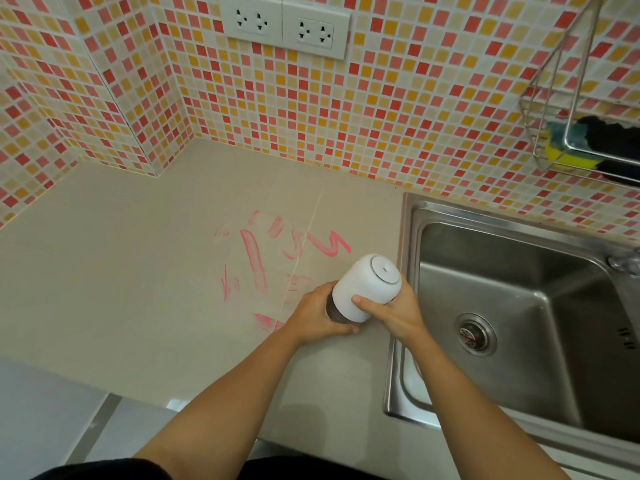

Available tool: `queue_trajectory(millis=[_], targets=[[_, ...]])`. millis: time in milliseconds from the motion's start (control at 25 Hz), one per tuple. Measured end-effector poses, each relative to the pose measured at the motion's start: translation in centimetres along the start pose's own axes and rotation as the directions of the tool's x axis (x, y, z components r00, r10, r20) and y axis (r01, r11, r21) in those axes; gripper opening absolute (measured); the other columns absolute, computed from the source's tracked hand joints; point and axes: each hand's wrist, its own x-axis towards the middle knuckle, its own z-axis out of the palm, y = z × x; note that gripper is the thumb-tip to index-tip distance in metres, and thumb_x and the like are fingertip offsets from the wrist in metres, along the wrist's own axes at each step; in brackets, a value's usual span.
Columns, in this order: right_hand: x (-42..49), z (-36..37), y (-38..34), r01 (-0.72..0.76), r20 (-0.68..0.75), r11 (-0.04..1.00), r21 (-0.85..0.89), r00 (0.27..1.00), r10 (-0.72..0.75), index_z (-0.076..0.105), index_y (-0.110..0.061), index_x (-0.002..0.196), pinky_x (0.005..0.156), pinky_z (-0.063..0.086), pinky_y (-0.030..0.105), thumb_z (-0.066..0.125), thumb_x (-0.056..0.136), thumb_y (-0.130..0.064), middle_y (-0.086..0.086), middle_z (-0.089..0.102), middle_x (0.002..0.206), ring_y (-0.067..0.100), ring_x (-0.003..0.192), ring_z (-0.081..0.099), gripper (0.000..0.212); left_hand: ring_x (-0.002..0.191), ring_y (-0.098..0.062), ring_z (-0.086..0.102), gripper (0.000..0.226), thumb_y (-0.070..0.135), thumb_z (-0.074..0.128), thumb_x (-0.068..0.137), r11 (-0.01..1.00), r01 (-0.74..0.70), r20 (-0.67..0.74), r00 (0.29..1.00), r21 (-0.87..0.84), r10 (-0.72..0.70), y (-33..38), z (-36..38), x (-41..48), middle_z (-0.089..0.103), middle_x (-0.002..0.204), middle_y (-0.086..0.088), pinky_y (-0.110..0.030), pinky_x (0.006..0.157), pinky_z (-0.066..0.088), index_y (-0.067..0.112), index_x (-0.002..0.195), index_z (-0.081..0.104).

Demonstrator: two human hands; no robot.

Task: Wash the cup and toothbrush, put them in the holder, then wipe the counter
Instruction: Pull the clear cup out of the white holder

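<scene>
A white cylindrical holder (367,287) with a dark lower part is held tilted over the beige counter (138,271), just left of the sink. My right hand (391,315) grips its white upper part, thumb across the front. My left hand (317,315) grips the dark lower part from the left. Pink smears (256,258) mark the counter beside and behind the holder. No cup or toothbrush shows.
A steel sink (512,306) with a drain (472,334) lies to the right; the tap (623,268) is at the frame's right edge. A wire rack (554,133) on the mosaic wall holds a yellow-green sponge (568,154) and something black. Two sockets (284,26) sit high on the wall.
</scene>
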Motion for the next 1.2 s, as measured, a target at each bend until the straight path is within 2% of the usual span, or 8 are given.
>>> queue_trajectory(millis=[120, 320, 480, 680, 800, 880, 960, 1200], targets=[[-0.5, 0.1, -1.2, 0.051, -0.014, 0.993, -0.107, 0.998, -0.053, 0.051, -0.043, 0.105, 0.081, 0.052, 0.025, 0.085, 0.041, -0.046, -0.017, 0.064, 0.106, 0.005, 0.1, 0.061, 0.073, 0.104, -0.01, 0.058, 0.081, 0.024, 0.085, 0.06, 1.0, 0.009, -0.001, 1.0, 0.016, -0.009, 0.2, -0.1, -0.2, 0.059, 0.116, 0.012, -0.012, 0.079, 0.044, 0.024, 0.131, 0.046], [-1.4, 0.3, -2.0, 0.121, -0.042, 0.974, -0.193, 0.99, -0.131, 0.05, -0.037, 0.111, 0.084, 0.05, 0.024, 0.087, 0.043, -0.046, -0.022, 0.061, 0.103, 0.002, 0.098, 0.06, 0.078, 0.098, -0.014, 0.058, 0.078, 0.024, 0.086, 0.058, 0.997, 0.057, -0.01, 0.998, 0.052, -0.057, 0.2, -0.1, -0.2, 0.059, 0.111, 0.007, -0.014, 0.072, 0.044, 0.02, 0.125, 0.046], [-1.5, 0.9, -2.7, 0.231, 0.01, 0.932, -0.279, 0.971, -0.238, 0.046, -0.037, 0.113, 0.088, 0.048, 0.025, 0.092, 0.047, -0.036, -0.014, 0.054, 0.109, 0.005, 0.102, 0.055, 0.08, 0.105, -0.017, 0.055, 0.079, 0.032, 0.087, 0.051, 0.995, 0.045, -0.054, 0.998, 0.089, -0.04, -0.2, -0.1, -0.3, 0.055, 0.115, 0.001, -0.031, 0.086, 0.049, 0.026, 0.12, 0.049], [-1.4, 1.0, -3.5, 0.235, 0.065, 0.926, -0.297, 0.972, -0.226, 0.03, -0.046, 0.134, 0.09, 0.047, 0.028, 0.085, 0.049, -0.042, -0.016, 0.057, 0.117, 0.008, 0.11, 0.054, 0.102, 0.104, -0.017, 0.057, 0.08, 0.042, 0.084, 0.048, 0.993, 0.035, -0.059, 0.998, 0.114, -0.029, -0.2, -0.1, -0.5, 0.059, 0.113, 0.002, -0.04, 0.089, 0.05, 0.03, 0.119, 0.052], [-1.5, 0.6, -4.2, 0.301, 0.074, 0.905, -0.302, 0.953, -0.292, 0.043, -0.048, 0.121, 0.091, 0.049, 0.032, 0.084, 0.05, -0.034, -0.021, 0.056, 0.117, 0.003, 0.108, 0.054, 0.083, 0.103, -0.016, 0.059, 0.076, 0.036, 0.086, 0.049, 0.996, 0.03, -0.065, 0.998, 0.081, -0.025, 0.1, -0.2, -0.7, 0.061, 0.114, 0.004, -0.037, 0.087, 0.052, 0.028, 0.118, 0.053], [-1.8, 0.4, -4.6, 0.32, 0.072, 0.903, -0.285, 0.947, -0.313, 0.045, -0.05, 0.111, 0.088, 0.05, 0.028, 0.084, 0.049, -0.03, -0.026, 0.056, 0.111, -0.003, 0.103, 0.054, 0.076, 0.102, -0.015, 0.06, 0.074, 0.029, 0.088, 0.051, 0.998, 0.036, -0.068, 0.997, 0.06, -0.032, 0.2, -0.3, -0.8, 0.062, 0.113, 0.005, -0.03, 0.084, 0.05, 0.024, 0.116, 0.053], [-1.8, 0.1, -4.6, 0.321, 0.067, 0.904, -0.282, 0.947, -0.316, 0.044, -0.05, 0.11, 0.086, 0.05, 0.026, 0.083, 0.048, -0.03, -0.029, 0.055, 0.109, -0.006, 0.101, 0.054, 0.076, 0.101, -0.015, 0.06, 0.072, 0.026, 0.089, 0.052, 0.998, 0.041, -0.072, 0.997, 0.05, -0.037, 0.2, -0.4, -0.8, 0.062, 0.112, 0.005, -0.026, 0.082, 0.048, 0.023, 0.116, 0.054], [-1.9, -0.5, -4.6, 0.316, 0.059, 0.904, -0.288, 0.948, -0.313, 0.042, -0.045, 0.115, 0.088, 0.051, 0.029, 0.08, 0.046, -0.042, -0.029, 0.054, 0.109, 0.003, 0.102, 0.057, 0.08, 0.102, -0.015, 0.058, 0.075, 0.029, 0.09, 0.053, 0.997, 0.048, -0.075, 0.996, 0.06, -0.043, -0.1, -0.4, -1.0, 0.06, 0.113, 0.004, -0.019, 0.079, 0.045, 0.02, 0.119, 0.054]])
